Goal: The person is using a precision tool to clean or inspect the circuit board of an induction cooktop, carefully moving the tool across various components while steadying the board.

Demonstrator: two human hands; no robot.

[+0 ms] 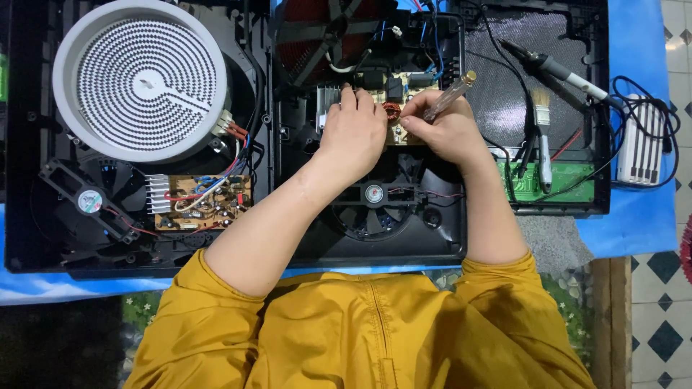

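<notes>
- Head view: the left hand point(353, 130) lies palm down on the middle circuit board point(393, 90) of an opened black cooktop point(303, 245), fingers pressed together, their tips at a finned metal heat sink point(328, 97).
- The right hand point(447, 126) pinches a clear-handled screwdriver point(450, 94), which slants up to the far right; its tip is hidden behind the fingers, just right of a copper coil point(391, 110).
- Near the hands sits a round fan point(373, 194) with a small round white-and-red label at its hub.
- At the far left is a white round heating plate point(140, 79); nearer lie a second fan point(90, 202) with a round green-edged label and a brown circuit board point(205, 202).
- On the right lie a soldering iron point(555, 68), a small brush point(542, 137), a green board point(569, 180) and a white power strip point(641, 140) on blue cloth point(634, 216).
</notes>
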